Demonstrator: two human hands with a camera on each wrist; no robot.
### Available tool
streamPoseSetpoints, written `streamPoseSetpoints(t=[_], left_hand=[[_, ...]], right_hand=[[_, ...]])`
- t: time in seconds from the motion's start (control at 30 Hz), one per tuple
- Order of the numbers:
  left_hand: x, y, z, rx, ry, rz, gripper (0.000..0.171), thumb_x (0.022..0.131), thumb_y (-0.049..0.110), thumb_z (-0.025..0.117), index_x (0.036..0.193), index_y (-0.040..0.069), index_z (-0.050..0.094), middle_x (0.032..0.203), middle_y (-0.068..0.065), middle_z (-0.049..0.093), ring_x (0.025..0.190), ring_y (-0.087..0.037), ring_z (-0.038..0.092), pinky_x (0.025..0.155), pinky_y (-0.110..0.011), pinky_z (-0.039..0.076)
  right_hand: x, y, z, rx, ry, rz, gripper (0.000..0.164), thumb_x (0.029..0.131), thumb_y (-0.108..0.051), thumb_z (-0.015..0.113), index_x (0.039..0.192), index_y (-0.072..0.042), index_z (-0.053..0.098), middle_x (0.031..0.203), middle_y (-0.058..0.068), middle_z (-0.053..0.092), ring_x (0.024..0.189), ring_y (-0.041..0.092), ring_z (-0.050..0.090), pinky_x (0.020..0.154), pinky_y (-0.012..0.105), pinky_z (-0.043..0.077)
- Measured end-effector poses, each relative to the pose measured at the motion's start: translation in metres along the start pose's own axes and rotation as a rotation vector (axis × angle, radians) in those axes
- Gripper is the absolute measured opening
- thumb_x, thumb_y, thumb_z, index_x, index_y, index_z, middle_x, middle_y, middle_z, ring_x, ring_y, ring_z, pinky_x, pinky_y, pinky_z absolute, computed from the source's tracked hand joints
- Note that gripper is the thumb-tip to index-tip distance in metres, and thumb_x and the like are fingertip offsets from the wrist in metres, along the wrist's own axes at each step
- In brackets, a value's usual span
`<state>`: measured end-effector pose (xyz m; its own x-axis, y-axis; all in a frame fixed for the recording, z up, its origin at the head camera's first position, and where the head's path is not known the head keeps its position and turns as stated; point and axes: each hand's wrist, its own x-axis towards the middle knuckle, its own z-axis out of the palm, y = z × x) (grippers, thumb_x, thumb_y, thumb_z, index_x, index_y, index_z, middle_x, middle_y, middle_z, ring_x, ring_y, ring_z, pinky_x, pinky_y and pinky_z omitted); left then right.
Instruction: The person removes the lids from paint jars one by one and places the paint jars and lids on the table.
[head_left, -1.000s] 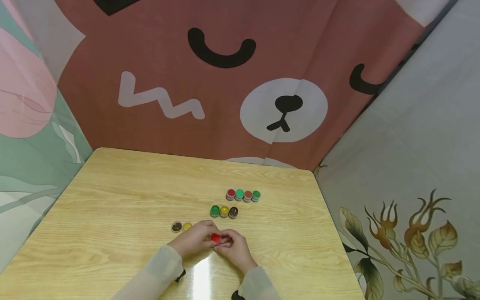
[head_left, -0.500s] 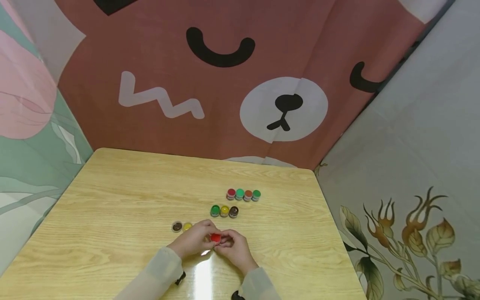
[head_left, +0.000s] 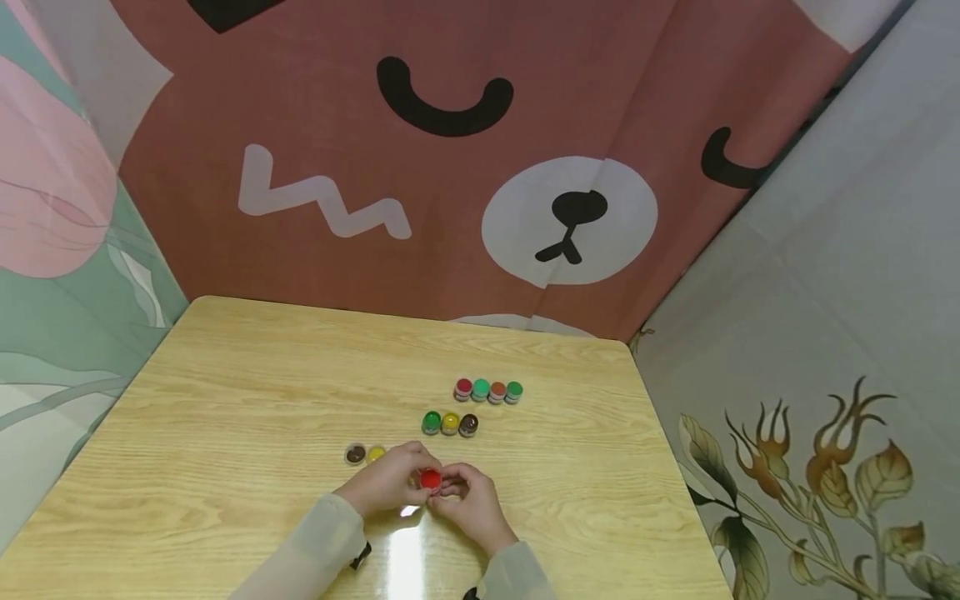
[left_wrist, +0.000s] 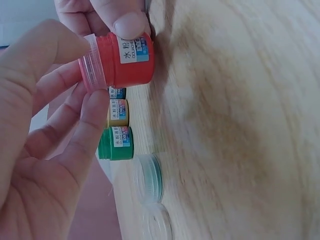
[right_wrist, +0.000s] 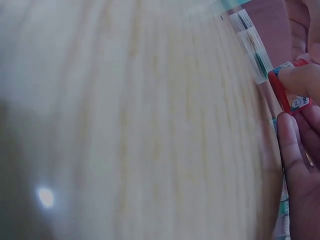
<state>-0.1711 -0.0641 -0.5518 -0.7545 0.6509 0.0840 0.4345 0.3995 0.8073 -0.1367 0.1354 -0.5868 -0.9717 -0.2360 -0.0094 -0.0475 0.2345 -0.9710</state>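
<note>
Both hands meet around a small red paint jar [head_left: 431,481] near the middle of the table. The left hand [head_left: 390,481] pinches its translucent lid [left_wrist: 93,64] between thumb and fingers; that lid sits on the jar's mouth. Lower down, the right hand [head_left: 474,506] grips the jar's labelled body [left_wrist: 131,70], its thumb on the label. In the left wrist view the jar lies tilted on its side relative to the camera. Beyond the hands stand open-looking green [head_left: 431,422], yellow [head_left: 450,423] and dark brown [head_left: 468,425] jars in a row.
Two round lids, one brown inside [head_left: 356,454] and one yellow [head_left: 377,453], lie left of the hands. Farther back is a row of several capped jars [head_left: 481,389]. The wooden table [head_left: 225,400] meets a printed curtain [head_left: 300,267] at its far edge.
The red jar has turned slightly, so its round top faces the head camera more. Both hands stay nearly in place around it; the other jars and lids have not moved.
</note>
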Motion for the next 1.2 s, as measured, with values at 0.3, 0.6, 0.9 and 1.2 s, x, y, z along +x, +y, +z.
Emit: streamPoseSetpoints(t=[0.3, 0.6, 0.9, 1.2], left_hand=[[-0.005, -0.004, -0.003, -0.032, 0.014, -0.030, 0.033, 0.080, 0.003, 0.079, 0.113, 0.005, 0.074, 0.101, 0.001, 0.064, 0.084, -0.007, 0.059, 0.073, -0.019, 0.057], [-0.011, -0.011, -0.008, -0.075, 0.137, -0.068, 0.036, 0.078, 0.001, 0.075, 0.113, 0.004, 0.072, 0.101, 0.002, 0.065, 0.091, -0.015, 0.062, 0.080, -0.024, 0.058], [-0.030, -0.027, -0.010, -0.315, 0.246, -0.101, 0.035, 0.087, -0.003, 0.072, 0.120, 0.001, 0.065, 0.114, -0.011, 0.066, 0.105, -0.024, 0.063, 0.090, -0.024, 0.058], [-0.059, -0.039, -0.025, -0.395, 0.494, -0.178, 0.036, 0.090, -0.004, 0.070, 0.125, -0.001, 0.064, 0.119, -0.019, 0.064, 0.105, -0.016, 0.063, 0.091, -0.024, 0.057]], right_hand=[[0.002, 0.006, 0.001, -0.021, -0.051, -0.043, 0.036, 0.079, 0.010, 0.079, 0.112, 0.003, 0.068, 0.106, 0.014, 0.069, 0.090, 0.020, 0.070, 0.086, 0.035, 0.061], [0.002, 0.012, -0.004, 0.037, 0.014, -0.061, 0.035, 0.078, 0.007, 0.082, 0.109, 0.004, 0.068, 0.102, 0.014, 0.070, 0.089, 0.023, 0.070, 0.083, 0.029, 0.061], [0.010, 0.014, -0.022, 0.033, 0.125, 0.023, 0.035, 0.078, 0.006, 0.083, 0.110, 0.004, 0.068, 0.102, 0.013, 0.069, 0.089, 0.017, 0.069, 0.082, 0.024, 0.060], [0.020, 0.010, -0.051, 0.055, 0.261, 0.072, 0.036, 0.080, 0.006, 0.082, 0.113, 0.005, 0.068, 0.105, 0.013, 0.069, 0.087, 0.015, 0.068, 0.079, 0.019, 0.059]])
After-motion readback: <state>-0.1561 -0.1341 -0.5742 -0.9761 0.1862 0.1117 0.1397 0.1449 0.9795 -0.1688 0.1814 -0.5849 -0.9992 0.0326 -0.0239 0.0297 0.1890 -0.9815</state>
